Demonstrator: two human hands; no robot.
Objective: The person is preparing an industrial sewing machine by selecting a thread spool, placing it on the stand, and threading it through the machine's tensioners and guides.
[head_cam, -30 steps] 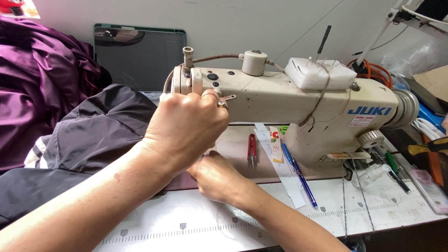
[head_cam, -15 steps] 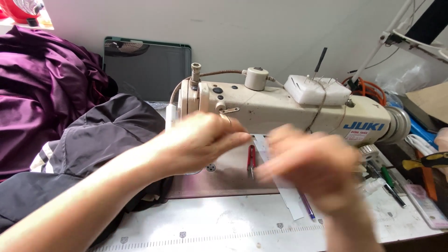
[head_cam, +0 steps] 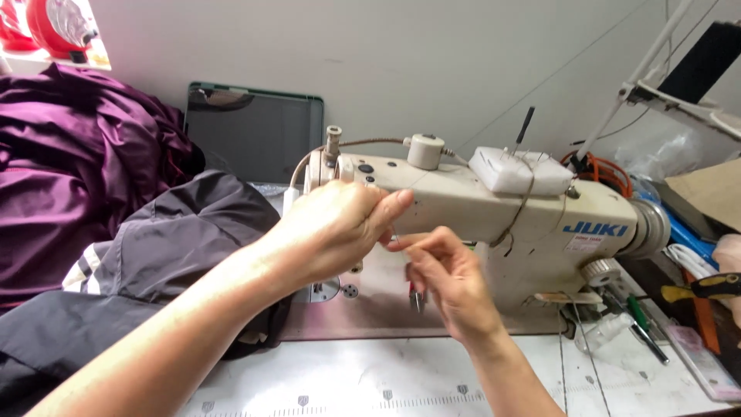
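A cream industrial sewing machine [head_cam: 494,208] stands on a white table. My left hand [head_cam: 336,228] is raised in front of the machine's head, fingers closed together at its front face. My right hand [head_cam: 451,282] comes up from below. Its thumb and forefinger are pinched just under my left fingertips. A thin thread [head_cam: 394,234] seems to run between the two sets of fingertips; it is very fine and hard to make out. The needle area is hidden behind my left hand.
Dark grey fabric [head_cam: 177,232] lies left of the machine, with purple cloth [head_cam: 69,170] piled behind it. A white pad [head_cam: 521,171] sits on the machine top. Red snips [head_cam: 415,297] lie on the machine bed. Pens and tools [head_cam: 641,328] lie at the right. A dark tray [head_cam: 255,131] leans against the wall.
My right hand rose from the machine bed, swung out to the right, then came back left to meet my left fingertips. My left hand stayed at the machine head.
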